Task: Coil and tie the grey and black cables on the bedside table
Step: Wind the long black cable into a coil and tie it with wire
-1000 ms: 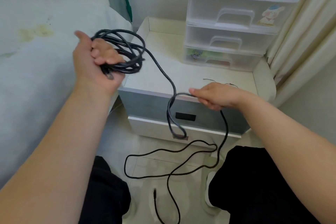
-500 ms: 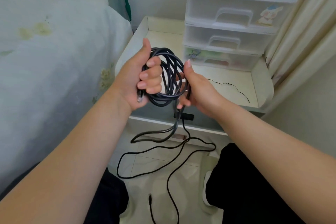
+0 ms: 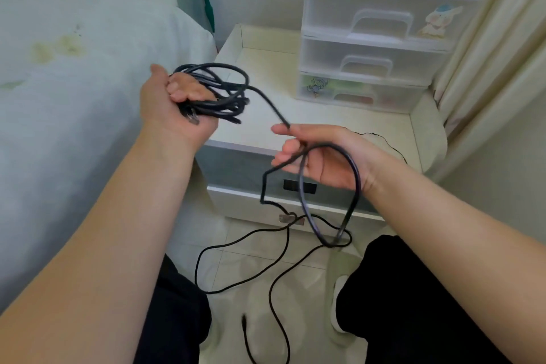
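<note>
- Where the bed [image 3: 74,91] meets the near left corner of the bedside table [image 3: 325,109], left hand [image 3: 174,103]: palm up, fingers curled tight round a bundle of several loops.
- Dark cable coil [image 3: 218,91]: black to dark grey, loops uneven and loose, bulging to the right of the fist over the table's near left corner; untied. One plug end [image 3: 192,119] sticks out at the heel of the palm; its type is too blurred to tell.
- Free run of the same cable: one strand leaves the coil's right side and slants down over the table's front edge to the right hand.
- Right hand [image 3: 322,156]: held in front of the table's front edge, palm towards the camera, thumb and forefinger pinched on the strand, remaining fingers half curled and loose. A large open loop [image 3: 354,174] hangs from it, dropping past the drawer front [image 3: 242,168].
- Slack on the floor [image 3: 236,269]: thinner black strands wander across the pale tiles between the knees; a second end [image 3: 244,320] lies near the bottom edge. Whether these belong to one cable or two cannot be told where they cross below the drawer.
- Thin black wire [image 3: 384,139]: lies on the table top near its right edge, partly hidden behind the right wrist.
- Plastic drawer unit [image 3: 378,38]: stands at the back right of the table top, its top cut off by the frame.
</note>
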Motion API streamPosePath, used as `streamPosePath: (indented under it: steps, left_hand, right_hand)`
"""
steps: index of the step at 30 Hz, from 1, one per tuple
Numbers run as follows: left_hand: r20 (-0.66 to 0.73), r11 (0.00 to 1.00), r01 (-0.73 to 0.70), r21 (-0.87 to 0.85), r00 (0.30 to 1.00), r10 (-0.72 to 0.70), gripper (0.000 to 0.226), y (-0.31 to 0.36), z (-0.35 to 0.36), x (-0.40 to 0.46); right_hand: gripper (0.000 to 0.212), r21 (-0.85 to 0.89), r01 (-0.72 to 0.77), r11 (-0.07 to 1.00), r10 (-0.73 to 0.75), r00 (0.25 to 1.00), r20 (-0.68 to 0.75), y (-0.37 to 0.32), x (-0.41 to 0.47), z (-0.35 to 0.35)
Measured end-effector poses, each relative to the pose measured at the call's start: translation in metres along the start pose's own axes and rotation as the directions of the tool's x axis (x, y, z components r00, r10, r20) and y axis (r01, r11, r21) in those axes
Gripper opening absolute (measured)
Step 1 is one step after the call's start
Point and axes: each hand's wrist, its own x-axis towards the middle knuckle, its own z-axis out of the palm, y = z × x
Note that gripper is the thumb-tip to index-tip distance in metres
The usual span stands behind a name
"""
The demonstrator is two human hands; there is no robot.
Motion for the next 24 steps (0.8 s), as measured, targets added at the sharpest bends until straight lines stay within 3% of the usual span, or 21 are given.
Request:
streamPosePath:
  steps: [3,7,12,14,17,20,24]
  left_hand:
    - [-0.108,0.994,-0.091,-0.058,0.991,0.084,0.065,0.006,0.000,0.003]
    - [-0.164,0.991,-0.129,0.027,0.978,0.132,0.061,-0.007,-0.004,0.004]
    - [-0.130,0.911,-0.153,0.383,0.967,0.217,0.053,-0.035,0.005,-0.012]
    - [-0.036,0.793,-0.231,0.564,0.952,0.303,0.051,-0.049,0.007,-0.020]
    - [0.209,0.508,-0.387,0.769,0.904,0.373,0.054,-0.064,0.007,-0.028]
    - [0.426,0.238,-0.501,0.832,0.852,0.306,0.053,-0.071,0.003,-0.033]
    - [0.594,-0.119,-0.583,0.804,0.779,0.199,0.047,-0.072,-0.008,-0.029]
  right_hand:
    - [0.036,-0.112,-0.029,0.993,0.019,0.996,-0.090,0.002,-0.002,0.002]
    - [0.029,-0.353,-0.127,0.927,0.053,0.976,-0.211,0.010,-0.004,0.011]
    - [0.030,-0.375,-0.211,0.902,0.128,0.964,-0.235,0.028,-0.003,0.036]
    - [0.030,-0.439,-0.208,0.874,0.114,0.966,-0.232,0.026,-0.003,0.040]
    - [0.040,-0.582,-0.216,0.784,0.115,0.972,-0.205,0.015,-0.006,0.039]
    - [0.057,-0.783,-0.208,0.586,0.138,0.978,-0.156,0.006,-0.008,0.040]
    - [0.057,-0.946,-0.133,0.295,0.078,0.990,-0.115,0.004,-0.003,0.042]
